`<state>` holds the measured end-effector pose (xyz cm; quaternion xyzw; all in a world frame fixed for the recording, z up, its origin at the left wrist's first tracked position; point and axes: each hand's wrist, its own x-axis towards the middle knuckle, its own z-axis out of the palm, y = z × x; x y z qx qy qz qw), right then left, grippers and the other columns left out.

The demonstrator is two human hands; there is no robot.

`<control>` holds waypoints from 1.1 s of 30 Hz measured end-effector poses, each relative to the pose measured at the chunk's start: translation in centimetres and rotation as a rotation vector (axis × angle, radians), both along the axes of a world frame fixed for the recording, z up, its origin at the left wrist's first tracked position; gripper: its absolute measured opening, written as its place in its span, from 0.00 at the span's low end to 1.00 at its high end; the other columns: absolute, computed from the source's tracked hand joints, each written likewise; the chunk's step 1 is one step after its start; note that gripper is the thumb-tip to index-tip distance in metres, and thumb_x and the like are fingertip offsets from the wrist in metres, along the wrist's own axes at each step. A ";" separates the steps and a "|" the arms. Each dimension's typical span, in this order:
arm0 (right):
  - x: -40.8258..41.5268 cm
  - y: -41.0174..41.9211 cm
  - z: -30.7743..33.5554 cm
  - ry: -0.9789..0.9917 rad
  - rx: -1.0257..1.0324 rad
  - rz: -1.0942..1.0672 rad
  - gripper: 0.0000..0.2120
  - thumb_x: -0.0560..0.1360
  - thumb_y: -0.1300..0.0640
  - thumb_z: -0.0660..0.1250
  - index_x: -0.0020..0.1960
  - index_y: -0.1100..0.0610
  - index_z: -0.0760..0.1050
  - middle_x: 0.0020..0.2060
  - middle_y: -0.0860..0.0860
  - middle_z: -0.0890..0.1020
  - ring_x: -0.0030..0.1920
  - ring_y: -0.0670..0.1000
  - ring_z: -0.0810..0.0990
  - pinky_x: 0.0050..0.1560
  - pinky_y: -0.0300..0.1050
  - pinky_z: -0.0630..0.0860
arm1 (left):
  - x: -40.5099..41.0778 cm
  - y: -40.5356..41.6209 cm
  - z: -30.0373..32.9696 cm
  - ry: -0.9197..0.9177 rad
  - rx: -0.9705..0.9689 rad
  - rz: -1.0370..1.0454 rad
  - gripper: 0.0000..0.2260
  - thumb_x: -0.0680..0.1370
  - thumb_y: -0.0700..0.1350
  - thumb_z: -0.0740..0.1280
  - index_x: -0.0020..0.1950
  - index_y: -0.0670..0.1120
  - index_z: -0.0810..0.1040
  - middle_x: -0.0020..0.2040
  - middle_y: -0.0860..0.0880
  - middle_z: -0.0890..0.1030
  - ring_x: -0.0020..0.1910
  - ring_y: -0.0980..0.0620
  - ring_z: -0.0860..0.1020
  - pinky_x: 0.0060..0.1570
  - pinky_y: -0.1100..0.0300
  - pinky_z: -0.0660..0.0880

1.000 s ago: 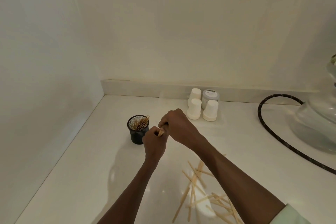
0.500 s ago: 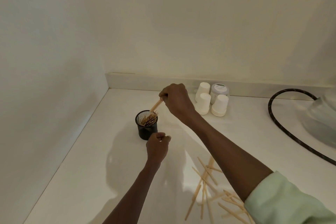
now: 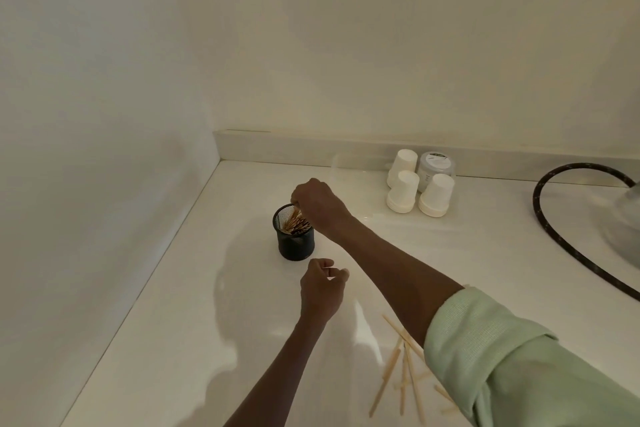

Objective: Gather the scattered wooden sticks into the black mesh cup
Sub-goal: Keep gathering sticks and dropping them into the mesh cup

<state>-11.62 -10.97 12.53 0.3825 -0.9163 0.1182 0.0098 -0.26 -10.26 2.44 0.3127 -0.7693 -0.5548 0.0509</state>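
Observation:
The black mesh cup (image 3: pixel 296 246) stands on the white counter near the left wall, with several wooden sticks (image 3: pixel 295 222) leaning inside it. My right hand (image 3: pixel 318 204) hovers right over the cup's rim, fingers pinched on the top of a stick that pokes down into the cup. My left hand (image 3: pixel 322 289) is just in front of the cup, loosely curled and holding nothing. More loose wooden sticks (image 3: pixel 398 371) lie scattered on the counter at the lower right, partly hidden by my green sleeve.
Three upturned white paper cups (image 3: pixel 401 192) and a lidded jar (image 3: pixel 434 166) stand by the back ledge. A black hose (image 3: pixel 554 229) curves along the right, beside a glass vessel (image 3: pixel 627 239) at the edge. Walls close in on the left and back.
My right hand took the stick from my left hand, carried it over the cup and has lowered it in. My left hand dropped back, empty.

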 end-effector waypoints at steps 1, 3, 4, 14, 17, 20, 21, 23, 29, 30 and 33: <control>-0.1 -0.2 0.0 -0.034 0.025 0.015 0.09 0.77 0.66 0.61 0.52 0.63 0.79 0.52 0.57 0.81 0.53 0.57 0.79 0.52 0.48 0.77 | 0.1 0.1 0.0 -0.003 -0.009 -0.007 0.12 0.73 0.48 0.71 0.54 0.47 0.74 0.44 0.52 0.80 0.45 0.53 0.80 0.45 0.59 0.72; -0.2 -0.3 0.2 -0.117 0.047 0.043 0.08 0.79 0.60 0.63 0.50 0.64 0.79 0.50 0.58 0.81 0.52 0.58 0.79 0.51 0.47 0.76 | 0.2 0.4 0.0 -0.008 -0.028 -0.023 0.13 0.73 0.49 0.71 0.54 0.47 0.74 0.42 0.54 0.79 0.45 0.52 0.79 0.46 0.59 0.73; -0.3 -0.1 0.3 -0.150 0.034 0.041 0.10 0.79 0.59 0.63 0.47 0.65 0.78 0.48 0.58 0.80 0.50 0.58 0.79 0.50 0.47 0.75 | 0.3 0.6 0.0 -0.010 -0.035 -0.028 0.13 0.73 0.49 0.71 0.54 0.47 0.74 0.42 0.54 0.79 0.45 0.52 0.79 0.46 0.59 0.73; -1.0 8.3 1.1 -0.120 -0.160 -0.005 0.10 0.78 0.68 0.60 0.50 0.65 0.81 0.51 0.58 0.84 0.49 0.54 0.79 0.51 0.47 0.74 | 0.9 3.0 0.6 -0.085 -0.183 -0.199 0.12 0.73 0.51 0.71 0.52 0.46 0.78 0.45 0.52 0.80 0.46 0.53 0.77 0.43 0.64 0.69; -1.1 13.1 0.2 -0.139 -0.121 -0.051 0.12 0.77 0.69 0.63 0.56 0.64 0.81 0.56 0.58 0.83 0.56 0.57 0.80 0.57 0.51 0.76 | 1.5 3.7 0.2 -0.170 -0.273 -0.312 0.14 0.72 0.53 0.73 0.52 0.46 0.79 0.47 0.51 0.81 0.50 0.50 0.79 0.47 0.61 0.72; -1.4 18.7 -2.0 -0.198 0.004 -0.124 0.12 0.76 0.69 0.64 0.56 0.63 0.81 0.56 0.59 0.82 0.55 0.58 0.81 0.57 0.51 0.77 | 2.6 4.1 0.0 -0.260 -0.351 -0.426 0.20 0.69 0.59 0.75 0.51 0.47 0.78 0.45 0.52 0.81 0.46 0.51 0.79 0.46 0.59 0.74; -1.4 20.6 -2.9 -0.224 0.070 -0.157 0.12 0.76 0.68 0.65 0.57 0.62 0.81 0.58 0.58 0.81 0.56 0.57 0.81 0.58 0.50 0.77 | 3.0 4.3 0.0 -0.290 -0.392 -0.461 0.22 0.67 0.61 0.75 0.50 0.47 0.77 0.42 0.54 0.79 0.44 0.52 0.78 0.45 0.59 0.73; -1.3 24.2 -4.6 -0.264 0.178 -0.205 0.13 0.76 0.66 0.66 0.59 0.58 0.80 0.62 0.56 0.78 0.60 0.56 0.78 0.61 0.47 0.74 | 3.6 4.8 0.1 -0.351 -0.483 -0.531 0.25 0.64 0.64 0.76 0.46 0.45 0.78 0.38 0.52 0.78 0.40 0.52 0.77 0.44 0.57 0.74; 0.8 30.9 -9.0 -0.352 0.341 -0.202 0.11 0.75 0.62 0.64 0.58 0.56 0.76 0.59 0.55 0.69 0.61 0.56 0.73 0.59 0.46 0.71 | 5.5 7.6 0.3 -0.474 -0.678 -0.680 0.29 0.60 0.69 0.75 0.34 0.46 0.68 0.35 0.51 0.76 0.40 0.50 0.78 0.39 0.60 0.70; 1.4 31.3 -9.5 -0.311 0.326 -0.199 0.10 0.75 0.63 0.63 0.55 0.58 0.77 0.57 0.56 0.70 0.59 0.56 0.74 0.57 0.47 0.72 | 5.8 8.3 0.2 -0.463 -0.694 -0.677 0.29 0.60 0.69 0.75 0.35 0.46 0.68 0.36 0.51 0.76 0.40 0.51 0.77 0.39 0.60 0.70; 2.7 32.2 -10.6 -0.168 0.271 -0.195 0.09 0.74 0.65 0.61 0.50 0.62 0.79 0.54 0.58 0.78 0.57 0.57 0.77 0.50 0.45 0.71 | 6.3 10.1 -0.4 -0.406 -0.678 -0.611 0.27 0.62 0.64 0.77 0.41 0.43 0.74 0.42 0.47 0.81 0.43 0.49 0.79 0.41 0.60 0.70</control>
